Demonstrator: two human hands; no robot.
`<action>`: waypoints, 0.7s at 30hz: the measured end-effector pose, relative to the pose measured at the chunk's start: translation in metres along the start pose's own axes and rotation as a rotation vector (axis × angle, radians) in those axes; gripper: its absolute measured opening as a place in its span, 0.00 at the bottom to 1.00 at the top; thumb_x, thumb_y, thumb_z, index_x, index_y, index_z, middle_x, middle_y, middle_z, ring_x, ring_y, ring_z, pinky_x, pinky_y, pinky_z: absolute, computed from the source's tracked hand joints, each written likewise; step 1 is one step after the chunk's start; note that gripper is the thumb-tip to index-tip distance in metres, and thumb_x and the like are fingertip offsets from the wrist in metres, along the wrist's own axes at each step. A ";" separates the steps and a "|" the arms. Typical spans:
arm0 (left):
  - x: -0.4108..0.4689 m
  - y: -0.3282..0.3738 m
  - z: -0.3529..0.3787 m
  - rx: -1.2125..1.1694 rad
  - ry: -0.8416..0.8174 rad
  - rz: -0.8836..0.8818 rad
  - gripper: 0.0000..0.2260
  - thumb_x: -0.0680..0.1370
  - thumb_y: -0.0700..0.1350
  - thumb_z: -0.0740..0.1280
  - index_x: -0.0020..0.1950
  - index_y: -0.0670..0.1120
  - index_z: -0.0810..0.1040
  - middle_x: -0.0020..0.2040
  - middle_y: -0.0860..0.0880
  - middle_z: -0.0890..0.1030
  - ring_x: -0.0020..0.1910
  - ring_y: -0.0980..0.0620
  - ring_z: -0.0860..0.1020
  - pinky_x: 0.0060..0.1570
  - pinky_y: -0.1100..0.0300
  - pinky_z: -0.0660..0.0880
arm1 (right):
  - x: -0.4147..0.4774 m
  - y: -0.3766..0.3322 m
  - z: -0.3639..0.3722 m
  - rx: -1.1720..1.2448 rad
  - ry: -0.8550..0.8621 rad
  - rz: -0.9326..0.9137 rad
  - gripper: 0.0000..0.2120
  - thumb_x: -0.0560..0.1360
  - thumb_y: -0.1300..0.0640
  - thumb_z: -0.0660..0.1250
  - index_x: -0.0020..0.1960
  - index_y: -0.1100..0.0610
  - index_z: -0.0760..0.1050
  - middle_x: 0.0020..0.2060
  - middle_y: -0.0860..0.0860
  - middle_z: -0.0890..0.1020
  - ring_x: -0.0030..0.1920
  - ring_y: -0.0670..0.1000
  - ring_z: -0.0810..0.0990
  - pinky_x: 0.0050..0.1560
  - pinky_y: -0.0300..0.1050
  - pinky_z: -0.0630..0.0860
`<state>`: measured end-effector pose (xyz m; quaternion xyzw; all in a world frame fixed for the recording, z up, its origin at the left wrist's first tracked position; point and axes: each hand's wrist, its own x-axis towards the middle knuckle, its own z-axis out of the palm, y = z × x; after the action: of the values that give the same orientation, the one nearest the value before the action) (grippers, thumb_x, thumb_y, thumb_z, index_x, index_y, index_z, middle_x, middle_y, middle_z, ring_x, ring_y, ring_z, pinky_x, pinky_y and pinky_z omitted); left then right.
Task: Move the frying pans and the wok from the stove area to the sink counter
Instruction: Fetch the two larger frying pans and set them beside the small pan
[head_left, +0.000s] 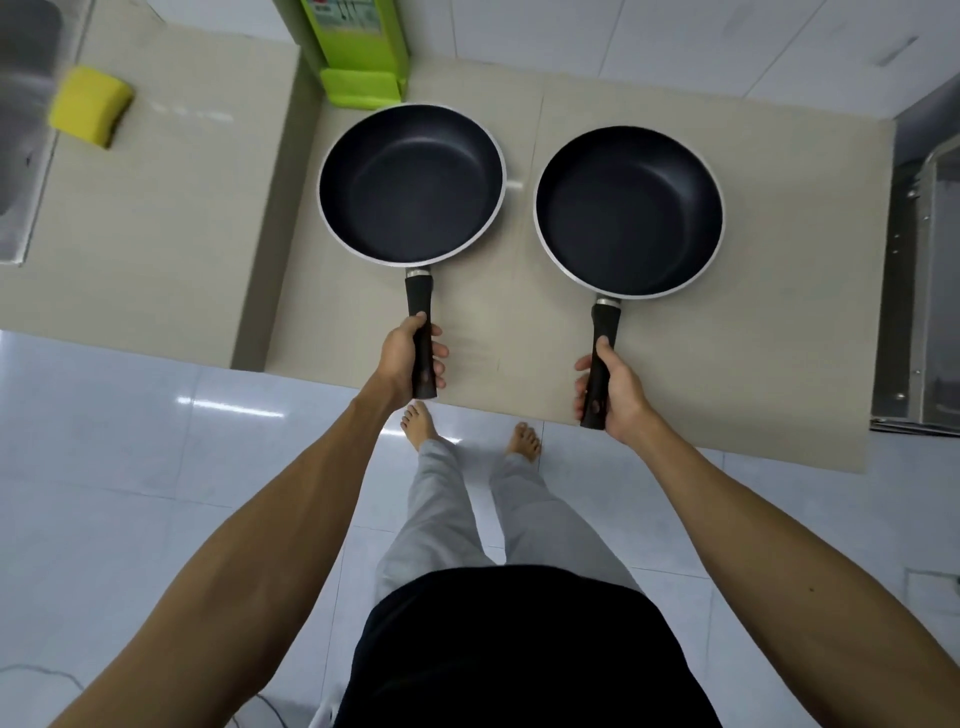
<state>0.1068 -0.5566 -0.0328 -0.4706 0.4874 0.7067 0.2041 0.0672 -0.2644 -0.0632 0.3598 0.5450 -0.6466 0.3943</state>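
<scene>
Over the lower beige counter (727, 364), near its front edge, I hold two dark non-stick frying pans side by side, apart from each other; my left hand (410, 358) is wrapped tight around the black handle of the left frying pan (410, 182), my right hand (615, 395) is closed the same way around the handle of the right frying pan (628, 210); both handles point back toward me and reach past the front edge; whether the pans rest on the surface or hang just above it I cannot tell; beyond the left pan, at the counter's back edge, stands a green box (358, 47); past a step on the left lies the raised sink counter (171, 208), with a yellow sponge (91, 106) near its back left corner beside the steel sink (21, 130); a metal appliance (930, 291) borders the right edge; my bare feet stand on white floor tiles (130, 441) below.
</scene>
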 end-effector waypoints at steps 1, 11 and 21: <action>-0.005 0.003 0.003 -0.004 0.016 0.015 0.16 0.83 0.54 0.57 0.44 0.45 0.73 0.27 0.48 0.74 0.21 0.50 0.70 0.23 0.62 0.69 | -0.005 -0.003 0.004 0.029 0.006 -0.020 0.25 0.78 0.33 0.62 0.39 0.55 0.73 0.27 0.53 0.74 0.22 0.52 0.70 0.24 0.41 0.69; -0.050 0.010 0.012 -0.027 0.044 0.135 0.13 0.84 0.50 0.54 0.43 0.46 0.69 0.27 0.51 0.67 0.21 0.54 0.63 0.20 0.63 0.64 | -0.044 -0.032 0.012 0.104 -0.035 -0.106 0.23 0.81 0.36 0.60 0.37 0.53 0.68 0.24 0.47 0.66 0.19 0.46 0.61 0.20 0.38 0.59; -0.094 0.018 -0.010 -0.036 0.060 0.284 0.13 0.82 0.52 0.55 0.44 0.45 0.70 0.26 0.52 0.68 0.20 0.54 0.62 0.21 0.63 0.63 | -0.084 -0.072 0.014 -0.021 -0.084 -0.208 0.22 0.82 0.38 0.59 0.38 0.53 0.67 0.22 0.47 0.65 0.18 0.46 0.60 0.20 0.37 0.58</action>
<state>0.1423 -0.5573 0.0562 -0.4216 0.5422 0.7225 0.0790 0.0376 -0.2612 0.0447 0.2698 0.5691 -0.6927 0.3515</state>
